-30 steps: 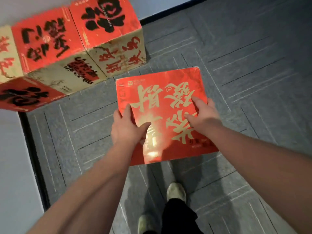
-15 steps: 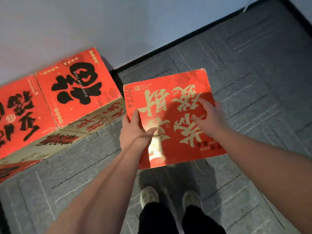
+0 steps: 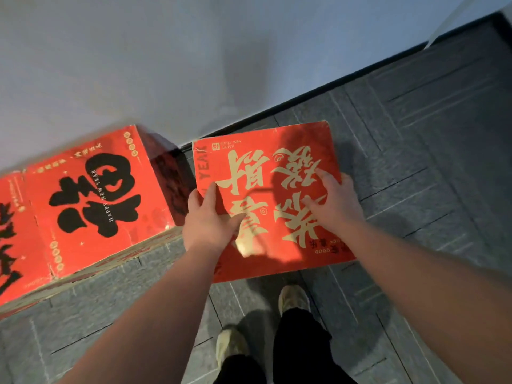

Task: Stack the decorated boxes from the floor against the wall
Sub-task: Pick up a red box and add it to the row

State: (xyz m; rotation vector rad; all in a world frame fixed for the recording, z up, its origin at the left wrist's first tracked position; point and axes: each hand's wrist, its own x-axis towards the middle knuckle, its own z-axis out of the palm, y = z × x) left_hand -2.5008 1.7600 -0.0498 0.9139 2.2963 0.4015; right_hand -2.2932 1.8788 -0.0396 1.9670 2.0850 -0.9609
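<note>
**Op A:** Head view, the only one I have. I'm carrying a red box with gold lettering [image 3: 266, 195] out in front of me, above the grey carpet tiles [image 3: 415, 162]. My left hand [image 3: 209, 220] grips its left edge, thumb laid across the top face and fingers curled over the side. My right hand [image 3: 332, 200] grips the right edge, fingers spread on the top face and wrapping the rim. Both hands have hold of this one box and nothing else.

**Op B:** Where does it sit against the ones already down?

**Op A:** Just to the right of the red box with the black character [image 3: 91, 198], which stands at the end of a row along the white wall [image 3: 194, 65]. Part of another red box [image 3: 11, 231] shows at the left edge of frame. The carried box looks close beside the end box, but I can't tell if they touch. Its far edge is near the dark skirting [image 3: 318, 92]. My shoes [image 3: 293, 297] are on the carpet below it.

**Op B:** So which step is this?

**Op A:** I'd say transport is nearly over and placement is starting. Whether it goes on the floor beside the end box or up on top of it, I can't say from here.

**Op B:** What does the next move need?

**Op A:** Squaring the box with the wall and the neighbour's side, then setting it down level without nudging the row. Fingers under the edges would want to come clear before the weight settles.
</note>
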